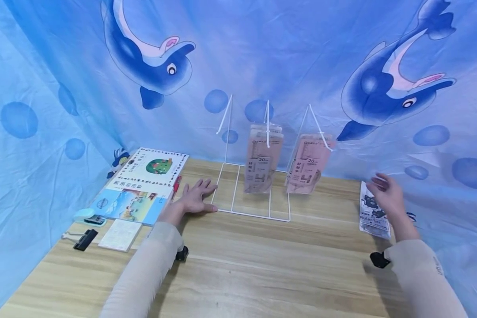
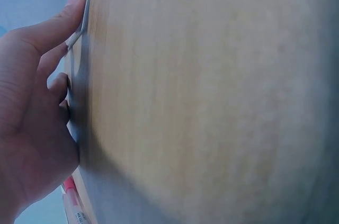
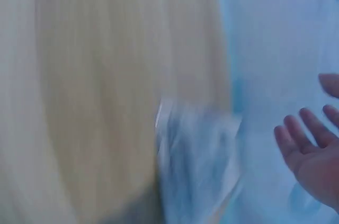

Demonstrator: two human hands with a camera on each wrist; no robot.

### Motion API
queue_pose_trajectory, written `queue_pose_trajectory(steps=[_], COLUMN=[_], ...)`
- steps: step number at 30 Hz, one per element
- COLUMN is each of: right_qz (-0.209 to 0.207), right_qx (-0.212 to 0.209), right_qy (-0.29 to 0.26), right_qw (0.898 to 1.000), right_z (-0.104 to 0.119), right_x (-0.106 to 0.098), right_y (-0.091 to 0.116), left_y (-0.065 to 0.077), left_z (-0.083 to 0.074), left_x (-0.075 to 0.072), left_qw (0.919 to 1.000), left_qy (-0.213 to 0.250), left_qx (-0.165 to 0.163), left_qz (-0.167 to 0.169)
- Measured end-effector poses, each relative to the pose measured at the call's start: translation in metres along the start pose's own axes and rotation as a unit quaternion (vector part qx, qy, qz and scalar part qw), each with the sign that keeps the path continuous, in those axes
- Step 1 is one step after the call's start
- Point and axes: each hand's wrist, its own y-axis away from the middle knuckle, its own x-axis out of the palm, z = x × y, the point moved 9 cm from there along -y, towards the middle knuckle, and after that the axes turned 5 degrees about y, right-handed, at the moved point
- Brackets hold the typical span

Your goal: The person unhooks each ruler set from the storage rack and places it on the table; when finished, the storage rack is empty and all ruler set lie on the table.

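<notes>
Sleeves, two: left sleeve (image 1: 143, 269) plain; right sleeve (image 1: 421, 278) with dark lettering, too small to read.

Rack (image 1: 251, 214), white wire, three raised hooks, standing on the wood-grain table (image 1: 230, 269).

Left hand (image 1: 194, 197): at the rack's left edge, fingers spread, thumb touching its base wire; grasping nothing.

Right hand (image 1: 388, 196): well right of the rack, above the ruler set, fingers loosely bent, released; a gap to the packaging shows in the right wrist view.

Middle packet (image 1: 258, 172) and right packet (image 1: 310, 168): pink, hanging from the rack's middle and right hooks; each label reads "20" and "好帮手"; smaller print illegible.

Ruler set (image 1: 367, 216): flat, right of the rack, dark cartoon figures; printed "Ruler Set".

Left of the rack: book (image 1: 129, 207), illustrated cover, characters not surely legible; red pen (image 1: 177, 183); stapler (image 1: 89, 217); binder clip (image 1: 85, 240); white pad (image 1: 120, 235).

Behind the rack: blue curtain (image 1: 282, 44), dolphin print.
</notes>
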Motion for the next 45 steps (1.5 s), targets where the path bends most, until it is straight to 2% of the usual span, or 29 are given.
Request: queue_pose_trajectory(steps=[2,3,5,7,8,9,10,13,17,24,28,35,39,45], right_qz=[-0.024,-0.032,-0.039,-0.035,-0.034,-0.033,-0.034,-0.048,-0.07,-0.075,-0.084,-0.104,-0.103,-0.085], right_qx=[-0.057,-0.086,-0.139,-0.18,-0.193,-0.202,-0.208,-0.211,-0.198,-0.172,-0.172,-0.207,-0.235,-0.254], right_qy=[-0.064,-0.108,-0.197,-0.282,-0.306,-0.324,-0.327,-0.304,-0.271,-0.31,-0.311,-0.307,-0.298,-0.285], right_qw=[0.996,0.99,0.97,0.942,0.932,0.924,0.921,0.928,0.939,0.932,0.931,0.923,0.919,0.92], right_z=[0.035,0.051,0.08,0.106,0.117,0.127,0.136,0.154,0.162,0.159,0.157,0.158,0.16,0.161], right_x=[0.009,0.014,0.022,0.03,0.034,0.037,0.041,0.051,0.06,0.069,0.071,0.063,0.057,0.051], right_y=[0.007,0.011,0.02,0.029,0.035,0.04,0.044,0.055,0.057,0.049,0.048,0.055,0.062,0.075], left_y=[0.001,0.001,0.001,0.001,0.001,0.001,0.001,0.002,0.003,0.001,0.0,0.001,0.001,0.0], left_z=[0.0,0.0,-0.001,-0.001,-0.001,-0.001,-0.001,-0.002,-0.002,-0.001,0.001,0.0,0.001,0.002], left_x=[-0.001,-0.001,-0.001,-0.002,-0.002,-0.002,-0.002,-0.003,-0.003,0.0,0.001,0.001,0.001,0.002], left_qw=[1.0,1.0,1.0,1.0,1.0,1.0,1.0,1.0,1.0,1.0,1.0,1.0,0.9999,0.9999], left_qy=[-0.002,-0.002,-0.006,-0.008,-0.008,-0.006,-0.007,-0.004,-0.003,-0.004,-0.004,0.005,0.007,0.007], left_qx=[-0.003,-0.004,-0.005,-0.003,-0.001,-0.002,-0.003,-0.002,-0.004,-0.005,-0.004,-0.005,-0.009,-0.01], left_qz=[0.002,0.003,0.004,0.004,0.004,0.006,0.006,0.003,0.003,0.004,0.003,0.003,0.004,0.006])
